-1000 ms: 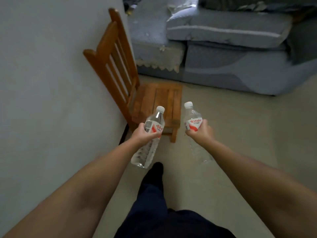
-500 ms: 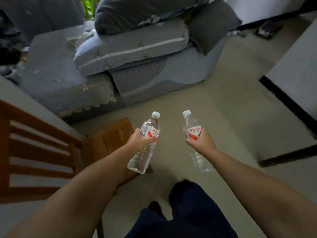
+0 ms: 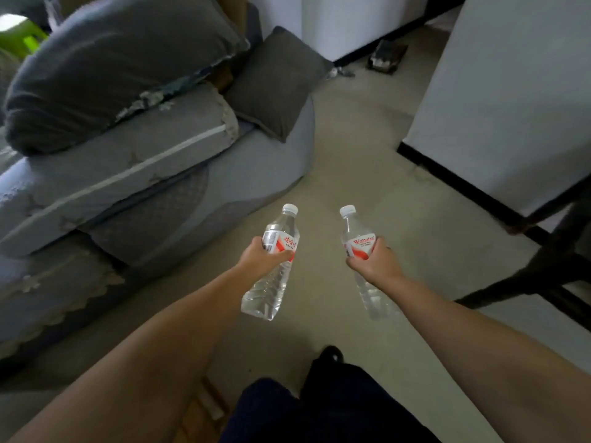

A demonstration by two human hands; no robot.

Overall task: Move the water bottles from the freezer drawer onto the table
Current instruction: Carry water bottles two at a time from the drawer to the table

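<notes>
I carry two clear water bottles with white caps and red-and-white labels. My left hand [image 3: 260, 255] grips the left bottle [image 3: 271, 282] around its label, the bottle tilted with its cap up and to the right. My right hand [image 3: 372, 262] grips the right bottle [image 3: 355, 233] at the label too, cap up and base toward me. Both bottles hang over the bare floor in front of me. No freezer drawer shows in the head view. A dark frame [image 3: 543, 266] at the right edge may be table legs.
A grey sofa [image 3: 160, 174] with dark cushions fills the left side. A white wall [image 3: 511, 100] with a black baseboard stands on the right. A dark object [image 3: 387, 57] lies on the floor far ahead. Pale floor runs between sofa and wall. My dark trouser leg [image 3: 319, 407] is below.
The view has swung right: the wooden chair has left the frame, leaving only a sliver at the bottom, and the sofa and white wall have come nearer. Both hands still hold their bottles.
</notes>
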